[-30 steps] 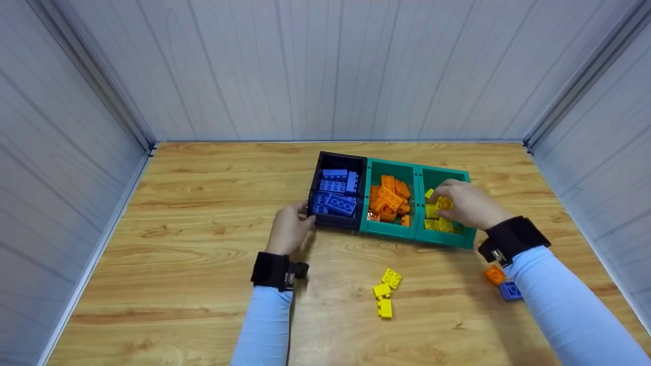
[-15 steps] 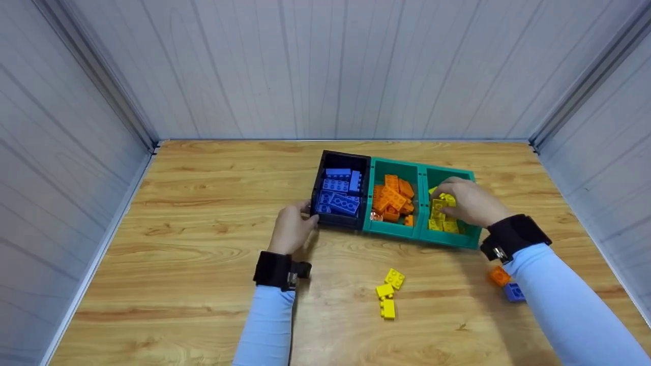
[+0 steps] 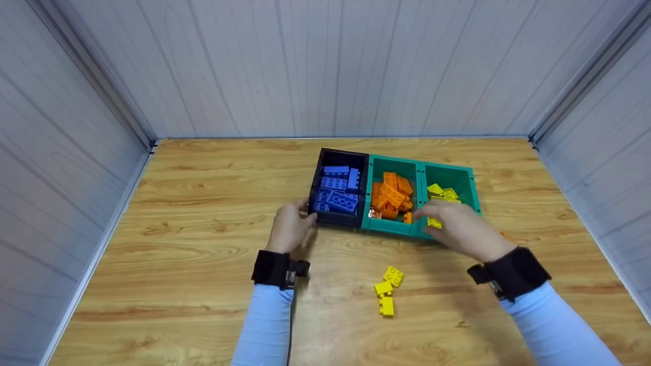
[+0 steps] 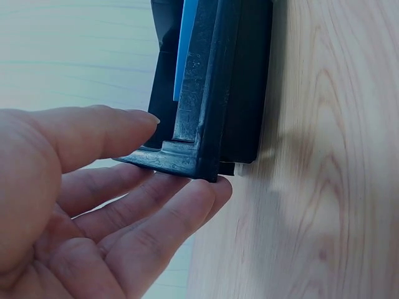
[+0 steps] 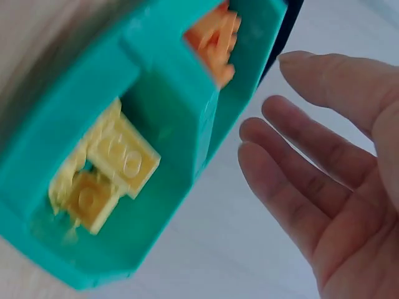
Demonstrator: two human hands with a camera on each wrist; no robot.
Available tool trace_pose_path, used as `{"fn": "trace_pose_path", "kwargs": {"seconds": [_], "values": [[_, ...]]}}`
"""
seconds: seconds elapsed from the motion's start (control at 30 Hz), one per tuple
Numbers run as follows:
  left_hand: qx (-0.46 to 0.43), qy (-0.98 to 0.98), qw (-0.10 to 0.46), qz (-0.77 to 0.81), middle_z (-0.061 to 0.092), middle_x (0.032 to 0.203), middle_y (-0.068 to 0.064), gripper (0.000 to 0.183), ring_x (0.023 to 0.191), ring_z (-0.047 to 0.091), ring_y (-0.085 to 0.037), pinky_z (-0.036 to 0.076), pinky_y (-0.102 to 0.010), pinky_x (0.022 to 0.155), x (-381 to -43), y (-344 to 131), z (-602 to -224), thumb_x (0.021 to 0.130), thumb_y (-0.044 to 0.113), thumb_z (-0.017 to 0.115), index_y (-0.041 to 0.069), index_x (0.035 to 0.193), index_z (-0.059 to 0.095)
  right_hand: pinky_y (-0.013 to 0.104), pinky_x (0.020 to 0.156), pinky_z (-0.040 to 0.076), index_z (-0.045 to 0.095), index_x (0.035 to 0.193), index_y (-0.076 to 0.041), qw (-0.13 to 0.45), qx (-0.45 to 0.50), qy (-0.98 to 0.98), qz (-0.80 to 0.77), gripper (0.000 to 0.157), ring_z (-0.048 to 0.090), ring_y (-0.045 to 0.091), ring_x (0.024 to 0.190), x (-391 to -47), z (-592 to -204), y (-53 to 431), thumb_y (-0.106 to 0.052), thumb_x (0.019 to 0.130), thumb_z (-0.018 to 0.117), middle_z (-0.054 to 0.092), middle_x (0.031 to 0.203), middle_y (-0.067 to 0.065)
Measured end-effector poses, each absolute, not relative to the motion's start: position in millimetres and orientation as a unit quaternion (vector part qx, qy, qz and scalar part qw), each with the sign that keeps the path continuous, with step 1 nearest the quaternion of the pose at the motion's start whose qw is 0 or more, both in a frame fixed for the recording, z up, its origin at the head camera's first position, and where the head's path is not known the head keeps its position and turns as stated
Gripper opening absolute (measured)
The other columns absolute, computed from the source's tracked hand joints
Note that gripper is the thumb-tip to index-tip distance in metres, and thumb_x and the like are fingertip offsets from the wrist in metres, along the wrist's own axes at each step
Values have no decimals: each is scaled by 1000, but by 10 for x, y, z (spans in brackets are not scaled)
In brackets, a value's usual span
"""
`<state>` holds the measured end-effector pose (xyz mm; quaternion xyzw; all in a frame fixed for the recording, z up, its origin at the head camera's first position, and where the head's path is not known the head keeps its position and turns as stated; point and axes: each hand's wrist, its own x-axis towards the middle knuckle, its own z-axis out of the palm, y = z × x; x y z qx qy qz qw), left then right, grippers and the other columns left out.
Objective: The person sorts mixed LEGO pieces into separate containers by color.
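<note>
My left hand (image 3: pixel 291 226) grips the near left corner of a black bin (image 3: pixel 339 218), thumb over the rim and fingers under it; the left wrist view shows the same black bin (image 4: pixel 209 93) close up. Blue toy bricks (image 3: pixel 335 184) lie in this bin. Joined to its right, one green bin (image 3: pixel 389 231) contains orange bricks (image 3: pixel 390 195); another green bin (image 3: pixel 450 175) contains yellow bricks (image 3: pixel 436 190). Above the yellow bricks' near side hovers my right hand (image 3: pixel 460 229). Its fingers are apart and bare in the right wrist view, beside the yellow bricks (image 5: pixel 124 156).
Several loose yellow bricks (image 3: pixel 386 306) lie on the wooden tabletop (image 3: pixel 203 244) in front of the bins. A sliver of an orange brick (image 3: pixel 502 235) shows behind the right wrist. Pale panel walls (image 3: pixel 325 66) enclose the back and sides.
My right hand has come up out of the yellow bricks and moved slightly left and nearer. The loose blue brick is now hidden by the right arm. My left hand keeps its place.
</note>
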<state>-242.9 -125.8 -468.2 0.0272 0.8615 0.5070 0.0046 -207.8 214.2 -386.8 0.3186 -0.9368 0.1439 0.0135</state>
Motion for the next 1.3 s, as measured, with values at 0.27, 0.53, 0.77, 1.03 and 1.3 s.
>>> {"fn": "trace_pose_path", "kwargs": {"seconds": [0.27, 0.53, 0.77, 1.03, 1.3], "values": [[36, 873, -12, 486, 70, 109, -19, 46, 98, 67, -27, 56, -35, 81, -2428, -1261, -4675, 92, 7, 68, -8, 134, 56, 37, 84, 56, 72, 111, -10, -20, 383, -908, 169, 34, 65, 20, 99, -1743, -4243, 1860, -1, 79, 80, 67, 111, 4], [37, 872, -12, 487, 70, 109, -18, 46, 97, 67, -26, 57, -34, 80, -2433, -1271, -4669, 92, 6, 68, -9, 134, 55, 38, 82, 55, 72, 114, -10, -77, 369, -913, 156, 32, 59, 19, 96, -1584, -4552, 1707, -6, 84, 78, 61, 111, 4], [38, 870, -17, 492, 70, 107, -19, 45, 95, 68, -27, 57, -33, 80, -2442, -1266, -4685, 92, 6, 69, -8, 133, 56, 36, 76, 54, 73, 106, -10, -65, 368, -915, 153, 24, 56, 16, 88, -1571, -4672, 1713, -4, 84, 77, 57, 103, 1], [30, 870, -6, 493, 70, 108, -18, 46, 95, 67, -25, 57, -33, 79, -2440, -1270, -4697, 92, 6, 68, -8, 134, 56, 38, 78, 55, 74, 101, -9, -71, 364, -915, 156, 21, 57, 19, 90, -1635, -4597, 1805, -3, 81, 79, 58, 102, 4], [27, 869, 1, 495, 68, 114, -19, 48, 101, 66, -26, 56, -34, 83, -2442, -1257, -4689, 93, 8, 68, -7, 136, 55, 39, 79, 56, 73, 105, -5, -7, 305, -941, 147, 29, 61, 24, 93, -1969, -4137, 2262, 1, 78, 80, 62, 104, 8]]}}
